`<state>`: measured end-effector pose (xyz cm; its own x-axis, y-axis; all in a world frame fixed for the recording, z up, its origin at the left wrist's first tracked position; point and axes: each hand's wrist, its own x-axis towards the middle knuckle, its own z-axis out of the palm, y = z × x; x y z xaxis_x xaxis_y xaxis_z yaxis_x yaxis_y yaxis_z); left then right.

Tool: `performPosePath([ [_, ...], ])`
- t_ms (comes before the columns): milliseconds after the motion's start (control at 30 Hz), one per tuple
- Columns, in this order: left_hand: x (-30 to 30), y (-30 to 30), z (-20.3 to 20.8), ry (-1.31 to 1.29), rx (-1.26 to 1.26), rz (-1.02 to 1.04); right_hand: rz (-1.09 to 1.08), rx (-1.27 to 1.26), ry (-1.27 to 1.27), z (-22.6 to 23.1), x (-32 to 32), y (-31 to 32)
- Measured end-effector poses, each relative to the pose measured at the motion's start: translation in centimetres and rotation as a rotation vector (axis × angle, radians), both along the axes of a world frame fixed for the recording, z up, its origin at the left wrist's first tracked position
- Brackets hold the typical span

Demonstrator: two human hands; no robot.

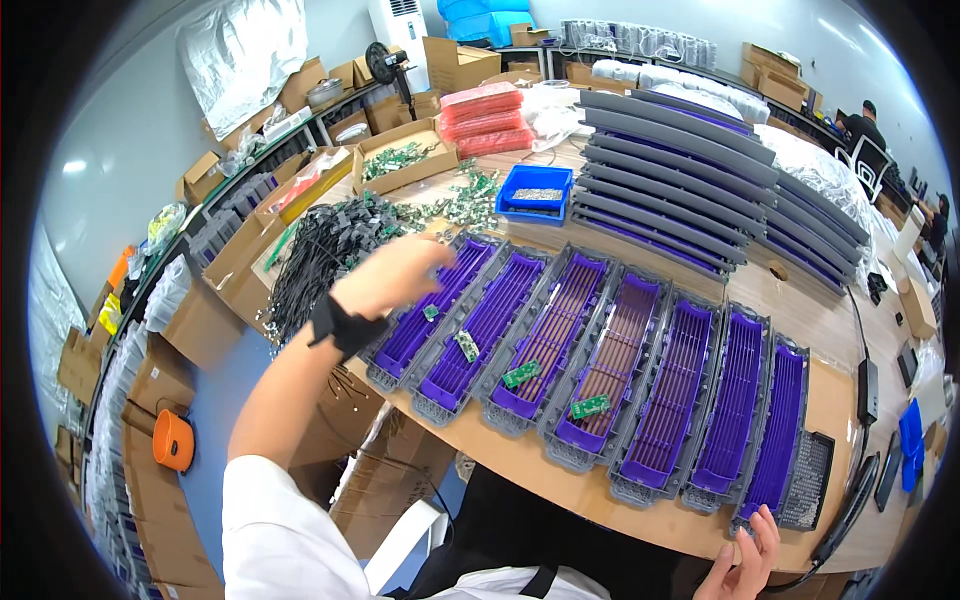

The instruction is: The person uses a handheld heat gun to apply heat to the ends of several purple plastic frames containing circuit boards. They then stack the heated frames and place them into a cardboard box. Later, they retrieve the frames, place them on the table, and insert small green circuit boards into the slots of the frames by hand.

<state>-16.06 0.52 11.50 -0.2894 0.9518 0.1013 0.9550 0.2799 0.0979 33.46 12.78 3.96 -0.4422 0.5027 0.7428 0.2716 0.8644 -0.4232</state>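
Note:
Several long grey housings with purple slatted inserts lie side by side across the table. Small green circuit boards rest on those toward the left, one on each. My left hand, smeared by motion, hovers over the leftmost housing; whether its fingers hold anything does not show. A black band wraps that wrist. Near the front end of the rightmost housing, my right hand is at the table edge, fingers apart and nothing visible in them. Whether it touches the housing I cannot tell.
Behind the left hand lie a heap of black cables, loose green boards and a blue bin of small metal parts. Tall stacks of grey curved panels stand at the back. A black cord and adapter run along the right.

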Motion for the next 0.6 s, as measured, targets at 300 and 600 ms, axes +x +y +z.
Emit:
performPosePath([
  [300, -9.6, -8.2, -6.4, -0.003, -0.058, 0.164, 0.020, 0.004, -0.043, 0.2, -1.0, -0.4],
  [600, -9.9, -6.4, -6.2, -0.107, -0.063, 0.103, -0.074, -0.125, -0.045, -0.6, -0.8, -1.5],
])
